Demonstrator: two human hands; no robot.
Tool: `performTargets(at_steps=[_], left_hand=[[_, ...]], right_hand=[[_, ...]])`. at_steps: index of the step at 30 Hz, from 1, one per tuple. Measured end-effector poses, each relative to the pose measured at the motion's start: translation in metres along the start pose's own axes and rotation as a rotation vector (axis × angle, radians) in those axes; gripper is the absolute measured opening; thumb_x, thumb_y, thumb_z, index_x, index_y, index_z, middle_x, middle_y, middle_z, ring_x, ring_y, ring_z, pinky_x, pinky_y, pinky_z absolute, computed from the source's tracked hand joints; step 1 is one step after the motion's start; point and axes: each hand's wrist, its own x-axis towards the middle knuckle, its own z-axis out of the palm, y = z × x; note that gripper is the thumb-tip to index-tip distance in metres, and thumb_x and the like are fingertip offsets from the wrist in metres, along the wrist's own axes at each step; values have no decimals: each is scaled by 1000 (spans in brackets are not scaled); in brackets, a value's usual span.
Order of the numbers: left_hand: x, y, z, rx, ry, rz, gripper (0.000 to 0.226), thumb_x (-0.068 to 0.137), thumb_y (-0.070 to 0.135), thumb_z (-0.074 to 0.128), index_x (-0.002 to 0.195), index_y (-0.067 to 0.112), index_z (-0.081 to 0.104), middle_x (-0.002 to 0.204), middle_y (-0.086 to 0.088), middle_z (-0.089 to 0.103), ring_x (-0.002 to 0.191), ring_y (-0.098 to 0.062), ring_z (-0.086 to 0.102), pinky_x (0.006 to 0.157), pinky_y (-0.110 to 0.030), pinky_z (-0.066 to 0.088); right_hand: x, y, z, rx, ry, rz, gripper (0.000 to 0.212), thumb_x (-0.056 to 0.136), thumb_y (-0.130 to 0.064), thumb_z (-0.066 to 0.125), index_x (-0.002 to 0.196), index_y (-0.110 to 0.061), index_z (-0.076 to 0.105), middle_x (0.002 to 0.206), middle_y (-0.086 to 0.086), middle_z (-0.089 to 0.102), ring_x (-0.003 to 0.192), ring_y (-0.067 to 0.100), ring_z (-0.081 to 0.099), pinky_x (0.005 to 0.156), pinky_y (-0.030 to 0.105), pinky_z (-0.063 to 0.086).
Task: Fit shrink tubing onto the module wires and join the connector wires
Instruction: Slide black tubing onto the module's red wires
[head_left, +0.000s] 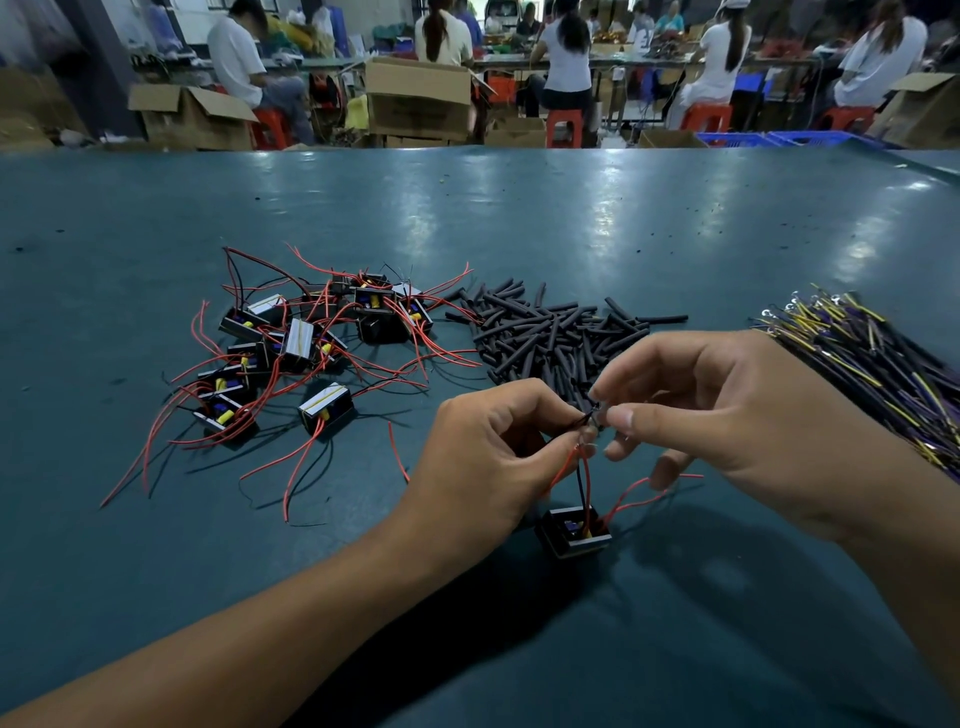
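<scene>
A small black module (573, 531) with red and black wires lies on the green table just below my hands. My left hand (488, 447) pinches the upper ends of those module wires (583, 470). My right hand (717, 410) pinches a short black piece, seemingly shrink tubing (595, 408), at the same wire tips, fingertip to fingertip with the left. One red wire (644, 493) trails to the right under my right hand. What lies inside the pinch is too small to make out.
A heap of black modules with red wires (306, 353) lies at the left. A pile of black shrink tubing pieces (556, 332) sits behind my hands. Connector wires (872, 364) with ring terminals lie at the right. Seated people and cardboard boxes are beyond the table's far edge.
</scene>
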Motion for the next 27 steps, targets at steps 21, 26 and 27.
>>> performTargets(at_steps=[21, 26, 27], left_hand=[[-2, 5, 1, 262, 122, 154, 12, 86, 13, 76, 79, 21, 70, 61, 13, 62, 44, -20, 51, 43, -24, 41], [-2, 8, 0, 336, 119, 220, 7, 85, 7, 75, 81, 11, 71, 62, 23, 57, 46, -12, 51, 48, -16, 39], [-2, 9, 0, 332, 115, 218, 6, 85, 7, 75, 81, 10, 72, 62, 23, 57, 45, -14, 52, 47, -18, 40]], right_hand=[[-2, -9, 11, 117, 14, 324, 39, 64, -50, 72, 52, -14, 65, 44, 9, 50, 29, 15, 43, 31, 15, 30], [0, -9, 10, 149, -28, 312, 20, 72, -28, 75, 61, -11, 73, 53, 11, 59, 40, 19, 58, 32, 20, 36], [0, -8, 9, 146, -31, 303, 17, 78, -20, 73, 63, -12, 74, 55, 11, 60, 42, 20, 60, 33, 20, 38]])
